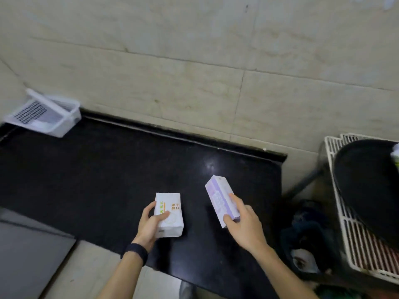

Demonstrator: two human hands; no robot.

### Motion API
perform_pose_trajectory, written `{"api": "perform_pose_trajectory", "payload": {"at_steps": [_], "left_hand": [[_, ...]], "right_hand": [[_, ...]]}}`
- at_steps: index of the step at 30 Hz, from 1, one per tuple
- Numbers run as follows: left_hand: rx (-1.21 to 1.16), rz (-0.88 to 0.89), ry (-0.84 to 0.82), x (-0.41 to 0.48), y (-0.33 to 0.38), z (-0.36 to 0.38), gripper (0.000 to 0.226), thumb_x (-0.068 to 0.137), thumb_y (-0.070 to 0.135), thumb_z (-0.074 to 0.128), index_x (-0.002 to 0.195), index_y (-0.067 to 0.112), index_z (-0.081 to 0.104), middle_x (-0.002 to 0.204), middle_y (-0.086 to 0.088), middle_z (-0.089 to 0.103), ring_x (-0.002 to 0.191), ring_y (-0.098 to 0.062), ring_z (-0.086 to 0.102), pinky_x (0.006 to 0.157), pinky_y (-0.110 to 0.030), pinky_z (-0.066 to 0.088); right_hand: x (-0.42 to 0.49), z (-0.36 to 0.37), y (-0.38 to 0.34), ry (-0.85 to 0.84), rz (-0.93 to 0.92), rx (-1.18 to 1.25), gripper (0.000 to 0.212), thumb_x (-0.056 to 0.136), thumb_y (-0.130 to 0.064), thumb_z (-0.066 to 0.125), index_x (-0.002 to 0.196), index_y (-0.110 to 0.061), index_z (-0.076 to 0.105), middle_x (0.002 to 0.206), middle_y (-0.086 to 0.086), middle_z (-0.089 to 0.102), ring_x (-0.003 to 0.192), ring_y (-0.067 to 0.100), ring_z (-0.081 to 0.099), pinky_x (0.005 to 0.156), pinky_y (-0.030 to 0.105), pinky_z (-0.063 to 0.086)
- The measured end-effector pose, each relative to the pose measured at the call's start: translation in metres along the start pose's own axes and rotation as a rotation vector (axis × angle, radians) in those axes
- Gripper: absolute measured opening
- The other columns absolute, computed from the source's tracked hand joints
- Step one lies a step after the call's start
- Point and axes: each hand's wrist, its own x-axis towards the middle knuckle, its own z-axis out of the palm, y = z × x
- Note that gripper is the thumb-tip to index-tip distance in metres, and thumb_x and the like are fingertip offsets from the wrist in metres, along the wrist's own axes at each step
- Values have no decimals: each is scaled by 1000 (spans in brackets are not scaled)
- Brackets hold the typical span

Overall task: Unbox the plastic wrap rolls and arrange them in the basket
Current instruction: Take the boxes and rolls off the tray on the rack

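Holds one box in each hand over the black counter (97, 173). Grips the white box with green print (170, 209) in the left hand (150, 225), thumb on its left edge, fingers curled across its top, far end jutting past the fingertips. Pinches the purple box (218, 196) at its near end in the right hand (245, 226), far end angled away. May rest both on the counter; too blurred to tell. Shows the white basket (64, 124) well apart, far left by the wall.
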Motion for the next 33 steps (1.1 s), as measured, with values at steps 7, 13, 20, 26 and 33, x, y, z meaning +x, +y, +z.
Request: {"api": "perform_pose_trajectory", "payload": {"at_steps": [7, 13, 20, 26, 33], "left_hand": [[33, 115, 30, 49, 10, -43, 59, 81, 2, 76, 127, 33, 56, 119, -8, 70, 104, -23, 69, 84, -37, 56], [722, 351, 155, 63, 9, -56, 58, 94, 30, 60, 148, 32, 39, 141, -7, 46, 123, -21, 48, 104, -33, 38], [1050, 375, 117, 56, 14, -47, 48, 102, 35, 42, 147, 51, 35, 146, -5, 35, 118, -28, 50, 97, -45, 46], [1293, 544, 83, 44, 43, -4, 55, 89, 14, 51, 142, 26, 48, 158, -16, 24, 142, -36, 26, 114, -43, 31], [1252, 963, -306, -7, 50, 130, 54, 88, 20, 59, 141, 22, 50, 152, -6, 41, 141, -27, 33, 118, -36, 27]], "right_hand": [[40, 110, -30, -18, -26, -183, 79, 94, -41, 55, 155, -45, 6, 134, 7, 45, 109, 26, 54, 96, 36, 46], [51, 162, -48, -88, -81, -399, 83, 95, -38, 56, 152, -49, -5, 145, 4, 30, 116, 25, 44, 87, 39, 55], [52, 156, -45, -202, -51, -459, 91, 93, -47, 55, 151, -50, -14, 161, 6, 9, 131, 32, 36, 99, 44, 49], [38, 104, -33, -28, -49, -237, 62, 97, -46, 50, 154, -42, 27, 157, -3, 35, 141, 21, 27, 112, 29, 32], [-29, -33, 15, 296, 38, -51, 57, 95, -49, 56, 148, -48, 34, 128, -27, 55, 118, -1, 45, 94, 20, 37]]}}
